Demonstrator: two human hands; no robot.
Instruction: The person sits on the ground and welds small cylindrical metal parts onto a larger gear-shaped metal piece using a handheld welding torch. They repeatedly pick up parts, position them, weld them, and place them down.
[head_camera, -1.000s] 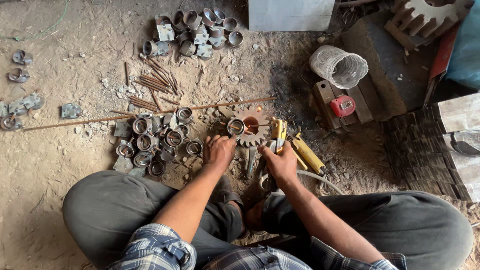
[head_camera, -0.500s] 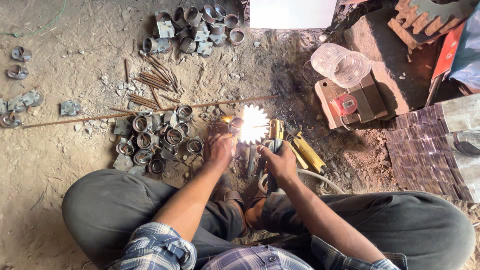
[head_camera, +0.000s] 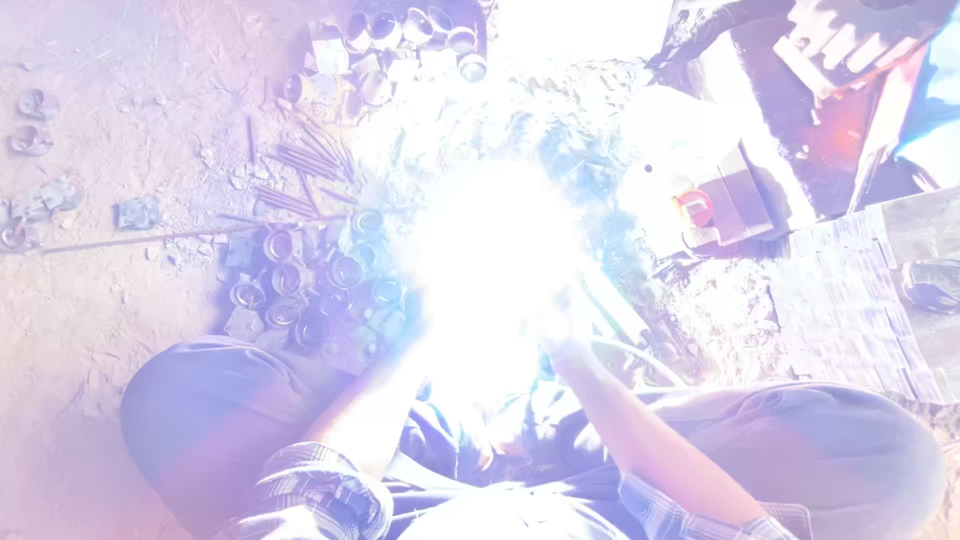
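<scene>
A blinding white welding flash (head_camera: 500, 260) fills the middle of the view and washes out the workpiece on the dirt floor. My left hand (head_camera: 425, 335) is at the flash's lower left edge, almost lost in the glare; only its forearm shows clearly. At the flash's lower right edge my right hand (head_camera: 565, 320) is faintly visible. The tool in it is hidden by the light. A cluster of short metal rings (head_camera: 310, 285) lies just left of my left hand.
I sit cross-legged with my knees to either side. A second pile of rings (head_camera: 400, 40) lies at the top, thin rods (head_camera: 310, 165) below it. A long rod (head_camera: 150, 238) runs left. A box with a red knob (head_camera: 695, 205) and a ribbed mat (head_camera: 850, 310) are on the right.
A small spark at the gear-shaped workpiece has grown into a flash that whites out the centre. Both hands stay in about the same place.
</scene>
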